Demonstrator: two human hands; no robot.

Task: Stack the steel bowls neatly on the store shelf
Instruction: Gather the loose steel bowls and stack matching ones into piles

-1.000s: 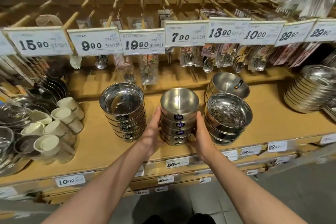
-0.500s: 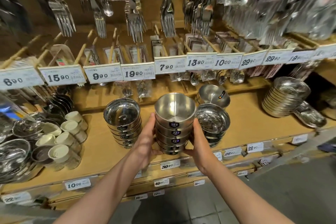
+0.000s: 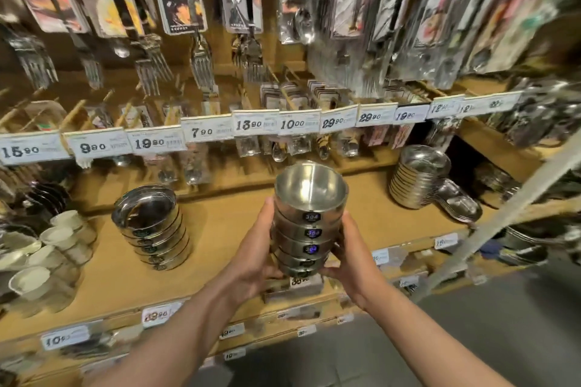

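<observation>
So both hands, left hand [image 3: 251, 256] and right hand [image 3: 352, 256], clamp opposite sides of the small bowl stack [image 3: 306, 220], probably so it stays straight, held above the shelf [image 3: 220, 229], right of the bigger bowl stack [image 3: 152, 226].

Left hand [image 3: 255, 256] and right hand [image 3: 352, 256] clasp a nested stack of shiny steel bowls [image 3: 309, 217] above the tan wooden store shelf [image 3: 220, 229]; a second bowl stack [image 3: 152, 226] stands left.

Bowl stack [image 3: 309, 229] stickers: "304". Price tags [image 3: 207, 132]: 15.90, 9.90, 19.90, 7.90.
</observation>
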